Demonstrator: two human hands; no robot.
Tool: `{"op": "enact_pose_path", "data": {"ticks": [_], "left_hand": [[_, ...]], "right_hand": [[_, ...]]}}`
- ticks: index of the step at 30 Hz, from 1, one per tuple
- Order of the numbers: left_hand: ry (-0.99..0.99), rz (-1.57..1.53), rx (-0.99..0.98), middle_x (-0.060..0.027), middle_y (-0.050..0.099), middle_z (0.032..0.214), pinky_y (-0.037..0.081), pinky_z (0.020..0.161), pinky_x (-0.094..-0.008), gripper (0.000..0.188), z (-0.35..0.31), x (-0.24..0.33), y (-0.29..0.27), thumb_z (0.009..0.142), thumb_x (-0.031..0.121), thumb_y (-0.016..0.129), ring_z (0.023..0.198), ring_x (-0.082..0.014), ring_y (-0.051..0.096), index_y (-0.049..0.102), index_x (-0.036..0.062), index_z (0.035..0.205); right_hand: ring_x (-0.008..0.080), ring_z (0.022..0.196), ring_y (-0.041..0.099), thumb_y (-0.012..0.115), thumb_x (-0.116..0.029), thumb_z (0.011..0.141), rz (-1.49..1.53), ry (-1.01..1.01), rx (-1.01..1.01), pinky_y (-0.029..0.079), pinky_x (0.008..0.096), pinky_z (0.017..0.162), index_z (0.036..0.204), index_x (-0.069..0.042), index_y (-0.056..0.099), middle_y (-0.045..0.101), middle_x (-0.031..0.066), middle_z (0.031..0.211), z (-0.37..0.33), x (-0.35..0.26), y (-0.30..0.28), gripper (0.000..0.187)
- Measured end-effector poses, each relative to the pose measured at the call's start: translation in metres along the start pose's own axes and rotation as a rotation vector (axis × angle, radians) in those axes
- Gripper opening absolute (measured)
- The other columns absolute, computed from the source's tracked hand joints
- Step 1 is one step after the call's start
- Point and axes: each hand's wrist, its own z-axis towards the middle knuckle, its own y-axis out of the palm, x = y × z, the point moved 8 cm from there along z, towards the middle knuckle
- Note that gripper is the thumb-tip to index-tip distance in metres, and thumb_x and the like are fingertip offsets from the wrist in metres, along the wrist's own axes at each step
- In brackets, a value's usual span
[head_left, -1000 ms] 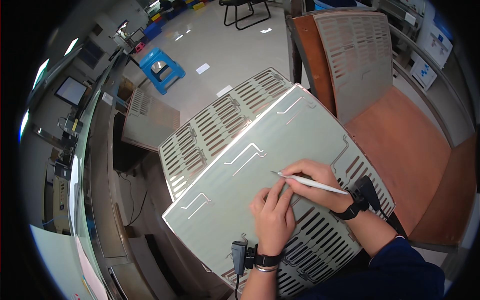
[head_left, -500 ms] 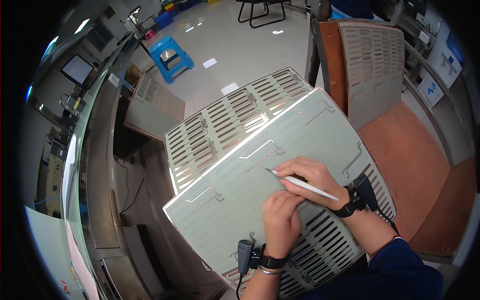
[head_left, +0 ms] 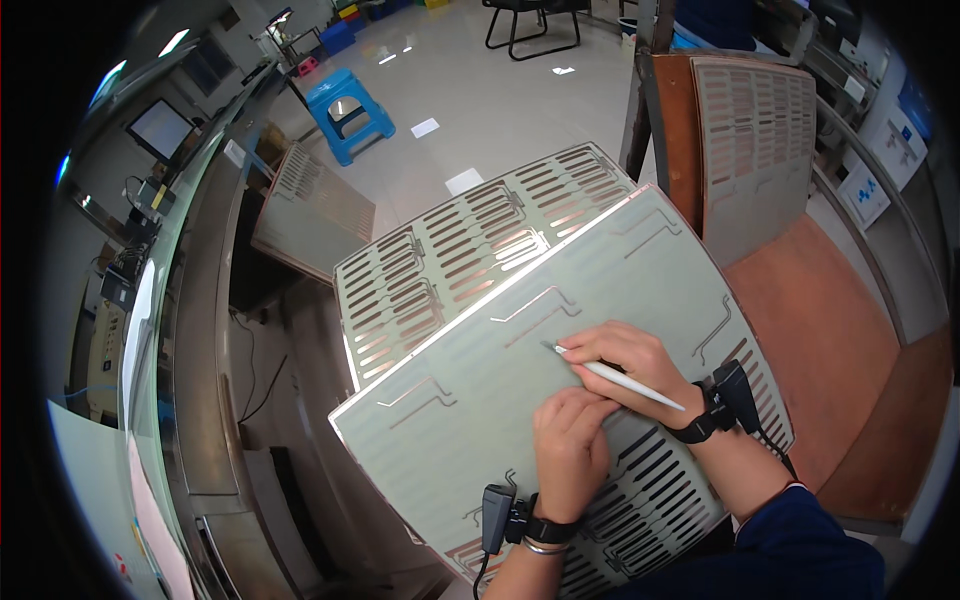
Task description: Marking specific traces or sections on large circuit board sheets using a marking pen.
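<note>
A large pale green panel (head_left: 440, 480) with thin bent copper lines and rows of slots lies tilted before me. My right hand (head_left: 630, 358) is closed in a pen grip around a white-handled craft knife (head_left: 640, 388). The knife's thin tip points up and left, at the panel's face just below a bent copper line; whether it touches cannot be made out. My left hand (head_left: 568, 445) rests on the panel with curled fingers, close against the right hand. Its finger pads are hidden.
Behind leans another slotted panel (head_left: 430, 265). More panels stand at the left (head_left: 320, 215) and, against a brown board, at the right (head_left: 760, 150). A long bench (head_left: 200, 330) runs along the left. A blue stool (head_left: 345, 115) stands on the floor beyond.
The view has shifted slightly, so everything sits a little lower and to the right. Both hands keep nearly the same place on the panel, the knife still in the right.
</note>
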Motion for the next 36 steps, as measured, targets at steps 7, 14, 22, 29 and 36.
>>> {"op": "enact_pose_path", "data": {"ticks": [7,14,22,29,36], "left_hand": [[0.009,-0.017,0.009,-0.0092,0.068,0.092,0.044,0.085,-0.0395,0.028,0.001,0.003,-0.001,0.072,-0.011,0.057,0.096,-0.0308,0.062,0.07,0.0034,0.092],[-0.001,-0.029,-0.003,-0.0095,0.068,0.093,0.045,0.085,-0.0408,0.029,0.001,0.001,0.0,0.071,-0.011,0.056,0.097,-0.0319,0.061,0.069,0.0036,0.093],[0.013,-0.056,-0.007,-0.0082,0.069,0.097,0.044,0.087,-0.0406,0.031,0.001,0.003,-0.001,0.071,-0.011,0.055,0.098,-0.0307,0.062,0.069,0.0041,0.093],[-0.006,-0.058,-0.022,-0.0068,0.07,0.1,0.044,0.088,-0.0395,0.034,0.0,0.001,-0.001,0.071,-0.012,0.054,0.101,-0.0293,0.062,0.07,0.005,0.096],[-0.018,-0.063,-0.014,-0.0066,0.07,0.099,0.045,0.087,-0.039,0.034,0.001,0.001,-0.002,0.071,-0.013,0.054,0.1,-0.0282,0.063,0.071,0.0051,0.095]], "right_hand": [[0.0286,0.096,0.068,0.068,0.0,0.081,0.06,0.025,0.007,0.055,0.035,0.084,0.1,-0.001,0.067,0.071,0.0113,0.104,0.023,0.0,0.009,0.019],[0.0297,0.094,0.067,0.07,-0.001,0.08,-0.011,-0.064,-0.014,0.055,0.0362,0.083,0.099,0.0,0.066,0.071,0.0127,0.103,0.035,-0.003,0.023,0.02],[0.0307,0.095,0.067,0.07,0.001,0.08,-0.04,-0.024,0.09,0.055,0.0357,0.084,0.097,0.001,0.067,0.071,0.0134,0.103,0.035,-0.005,0.013,0.017],[0.031,0.092,0.068,0.071,0.003,0.078,-0.089,0.04,0.201,0.056,0.0356,0.082,0.095,0.001,0.066,0.07,0.0152,0.1,0.031,0.002,0.009,0.018],[0.0268,0.088,0.071,0.071,0.006,0.077,-0.088,0.04,0.201,0.057,0.0313,0.077,0.091,0.002,0.066,0.071,0.0153,0.097,0.032,0.002,0.008,0.015]]}}
